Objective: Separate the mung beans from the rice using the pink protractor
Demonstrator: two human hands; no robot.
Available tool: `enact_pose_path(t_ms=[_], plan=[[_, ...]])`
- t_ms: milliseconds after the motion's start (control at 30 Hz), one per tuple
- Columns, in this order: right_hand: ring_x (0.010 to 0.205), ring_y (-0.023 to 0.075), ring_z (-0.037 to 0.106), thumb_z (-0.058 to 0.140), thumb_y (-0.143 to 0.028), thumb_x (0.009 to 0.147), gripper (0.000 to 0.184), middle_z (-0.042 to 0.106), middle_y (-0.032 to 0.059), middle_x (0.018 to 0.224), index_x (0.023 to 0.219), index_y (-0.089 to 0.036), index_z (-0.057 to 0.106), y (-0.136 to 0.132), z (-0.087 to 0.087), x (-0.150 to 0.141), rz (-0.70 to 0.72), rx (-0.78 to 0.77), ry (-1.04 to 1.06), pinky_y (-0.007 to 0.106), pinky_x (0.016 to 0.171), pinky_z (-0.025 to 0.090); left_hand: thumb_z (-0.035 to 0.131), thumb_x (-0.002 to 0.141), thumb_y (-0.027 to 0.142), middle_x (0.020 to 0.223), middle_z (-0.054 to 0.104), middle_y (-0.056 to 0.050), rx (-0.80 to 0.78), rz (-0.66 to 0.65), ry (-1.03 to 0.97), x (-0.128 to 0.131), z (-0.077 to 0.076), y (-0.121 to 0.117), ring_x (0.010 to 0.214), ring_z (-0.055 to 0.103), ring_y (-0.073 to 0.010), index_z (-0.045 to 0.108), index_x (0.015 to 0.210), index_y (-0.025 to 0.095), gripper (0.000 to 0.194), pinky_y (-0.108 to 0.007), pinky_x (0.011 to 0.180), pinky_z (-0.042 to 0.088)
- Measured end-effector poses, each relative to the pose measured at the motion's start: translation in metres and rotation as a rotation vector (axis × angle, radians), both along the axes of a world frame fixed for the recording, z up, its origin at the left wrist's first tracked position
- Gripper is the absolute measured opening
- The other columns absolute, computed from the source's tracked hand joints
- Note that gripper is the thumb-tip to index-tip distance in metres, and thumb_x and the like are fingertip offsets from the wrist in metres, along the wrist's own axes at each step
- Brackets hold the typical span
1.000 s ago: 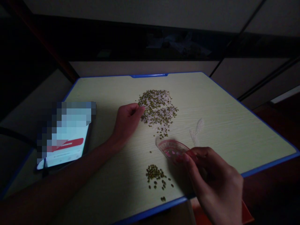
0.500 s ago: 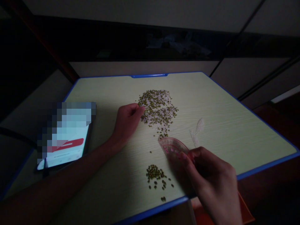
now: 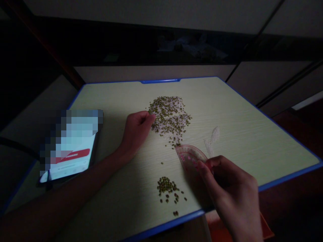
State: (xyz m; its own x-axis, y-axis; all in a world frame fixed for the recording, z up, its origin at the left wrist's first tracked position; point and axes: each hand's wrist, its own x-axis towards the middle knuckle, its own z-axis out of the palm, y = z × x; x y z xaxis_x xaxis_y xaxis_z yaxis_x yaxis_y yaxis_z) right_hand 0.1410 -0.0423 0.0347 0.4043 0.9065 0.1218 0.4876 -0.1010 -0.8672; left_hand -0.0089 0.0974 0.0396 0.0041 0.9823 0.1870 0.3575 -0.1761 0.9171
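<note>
While the right hand (image 3: 234,191) pinches the clear protractor (image 3: 190,157), its tip just beside the near fringe of the pile of green beans and pale grains (image 3: 168,112), the left hand (image 3: 138,129) is curled, thumb against fingers, at the pile's left edge; whether it pinches anything is hidden. A light grip and low, slow edge would likely scatter least.

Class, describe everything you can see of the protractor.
The protractor looks like clear, reddish plastic, with scale marks along its curved edge and pink marks inside. The right hand pinches its near end, hiding part. It appears tilted over the table, its far tip by the larger bean pile; contact unclear.
</note>
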Motion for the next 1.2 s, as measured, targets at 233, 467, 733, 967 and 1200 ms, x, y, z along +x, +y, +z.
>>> enact_pose_path(t_ms=[233, 467, 733, 967, 1200], plan=[[0.035, 0.0066, 0.041, 0.057, -0.032, 0.074, 0.021, 0.049, -0.0042, 0.044, 0.059, -0.018, 0.053, 0.0017, 0.0006, -0.0003, -0.028, -0.002, -0.020, 0.018, 0.033, 0.032, 0.052, 0.072, 0.021, 0.035, 0.031, 0.008, 0.013, -0.008, 0.007, -0.0001, -0.0012, 0.0005, 0.037, 0.027, -0.0065, 0.036, 0.041, 0.019, 0.035, -0.026, 0.039, 0.019], [0.037, 0.0071, 0.040, 0.058, -0.034, 0.074, 0.023, 0.046, -0.0048, 0.043, 0.058, -0.019, 0.052, -0.0030, 0.0032, -0.0018, -0.106, -0.043, 0.023, 0.018, 0.034, 0.029, 0.052, 0.072, 0.022, 0.035, 0.030, 0.008, 0.002, -0.009, 0.004, -0.0012, -0.0017, 0.0012, 0.037, 0.025, -0.0066, 0.035, 0.042, 0.020, 0.034, -0.026, 0.039, 0.018], [0.034, 0.0072, 0.042, 0.059, -0.031, 0.073, 0.020, 0.051, -0.0043, 0.043, 0.058, -0.019, 0.054, -0.0041, 0.0022, 0.0027, -0.094, 0.010, -0.035, 0.018, 0.032, 0.031, 0.052, 0.072, 0.022, 0.035, 0.030, 0.007, 0.010, -0.002, 0.019, -0.0016, -0.0016, 0.0006, 0.036, 0.026, -0.0067, 0.034, 0.042, 0.019, 0.035, -0.026, 0.039, 0.019], [0.037, 0.0080, 0.046, 0.057, -0.030, 0.075, 0.019, 0.054, -0.0035, 0.045, 0.060, -0.019, 0.055, -0.0044, 0.0044, -0.0056, -0.086, -0.021, -0.018, 0.019, 0.037, 0.033, 0.052, 0.072, 0.023, 0.036, 0.031, 0.007, 0.007, -0.013, 0.005, -0.0015, -0.0019, 0.0013, 0.037, 0.026, -0.0066, 0.035, 0.042, 0.019, 0.034, -0.026, 0.039, 0.019], [0.036, 0.0080, 0.047, 0.057, -0.030, 0.076, 0.018, 0.054, -0.0034, 0.045, 0.061, -0.019, 0.054, -0.0040, 0.0048, -0.0054, -0.067, 0.004, -0.006, 0.019, 0.037, 0.035, 0.052, 0.071, 0.023, 0.036, 0.031, 0.007, -0.001, 0.000, 0.016, -0.0008, -0.0008, 0.0000, 0.037, 0.026, -0.0071, 0.035, 0.042, 0.020, 0.034, -0.026, 0.038, 0.019]])
